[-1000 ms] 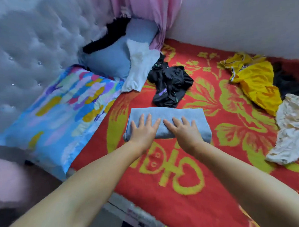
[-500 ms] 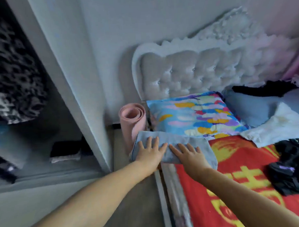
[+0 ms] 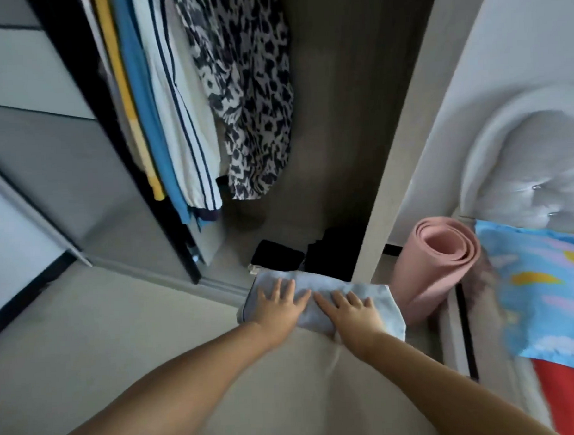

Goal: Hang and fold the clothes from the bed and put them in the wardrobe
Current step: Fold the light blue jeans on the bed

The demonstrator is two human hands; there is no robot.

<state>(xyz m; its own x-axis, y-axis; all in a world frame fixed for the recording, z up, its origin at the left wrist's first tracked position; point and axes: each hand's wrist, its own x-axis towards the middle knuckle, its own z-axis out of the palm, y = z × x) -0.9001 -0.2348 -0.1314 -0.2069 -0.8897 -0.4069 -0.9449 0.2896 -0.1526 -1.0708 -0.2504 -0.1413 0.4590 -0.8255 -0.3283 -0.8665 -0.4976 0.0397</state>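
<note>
A folded light-blue cloth [image 3: 312, 310] hangs in the air low in front of the open wardrobe [image 3: 404, 146]. My left hand [image 3: 278, 305] lies on its left half and my right hand [image 3: 350, 313] on its right half, fingers straight and spread on top. What supports the cloth from below is hidden. Inside the wardrobe hang a leopard-print garment [image 3: 251, 97], a white striped one [image 3: 183, 123] and a blue one [image 3: 142, 108]. Dark folded items [image 3: 277, 255] lie on the wardrobe floor just beyond the cloth.
A rolled pink mat [image 3: 442, 263] stands between the wardrobe side panel and the bed. A colourful pillow [image 3: 545, 288] and red bed cover [image 3: 569, 395] are at the right, under a padded headboard [image 3: 533, 160]. The sliding door [image 3: 46, 162] is at the left.
The cloth left the bed between my two hands and travelled left to the wardrobe opening. My view swung from the bed to the wardrobe.
</note>
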